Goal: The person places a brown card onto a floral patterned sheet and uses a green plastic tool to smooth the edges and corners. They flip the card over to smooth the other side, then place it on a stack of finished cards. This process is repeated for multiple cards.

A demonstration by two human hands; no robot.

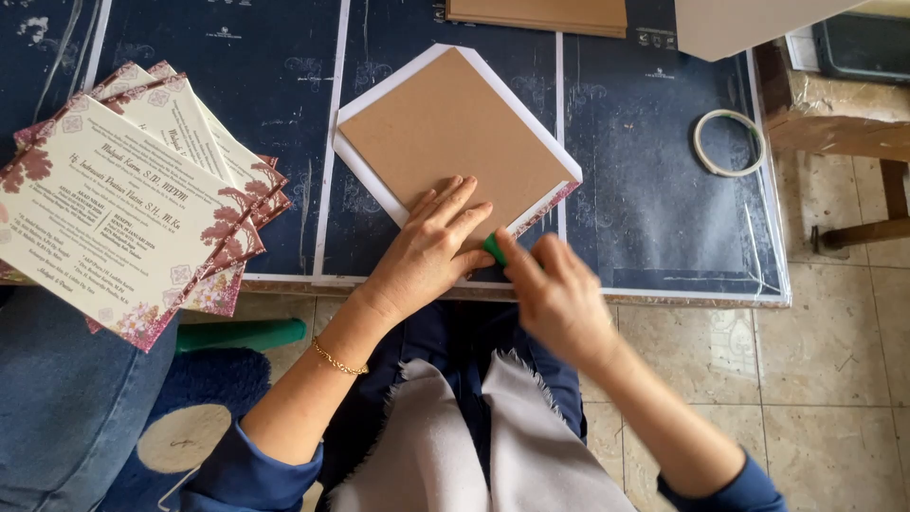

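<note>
a brown cardboard square [445,133] is seen lying turned like a diamond on a larger white sheet [353,142], whose margin shows along the upper edges; a floral-printed strip of that sheet peeks out at the lower right edge. both rest on a low dark blue worktable [645,199]. the left hand [431,246] is laid flat on the near corner of the cardboard, fingers spread and extended toward the top of the view, pressing down rather than gripping anything. the right hand [559,294] is closed around a small green tool [493,248], only the tip of which shows between the two hands; it is held against the lower right edge of the cardboard, just beside the left fingertips. the cardboard lies ahead of both hands, its near corner under the left palm, and the edge being worked runs up and to the right from the tool. the right hand is nearer that edge.

to the left, a fanned stack of cream printed cards [123,199] with maroon floral corners is seen, well apart from the hands. a ring of tape [728,142] lies on the table to the right. more brown boards [540,14] are stacked at the far edge. no containers are seen. a gold bracelet [338,360] is worn on the left wrist.
</note>
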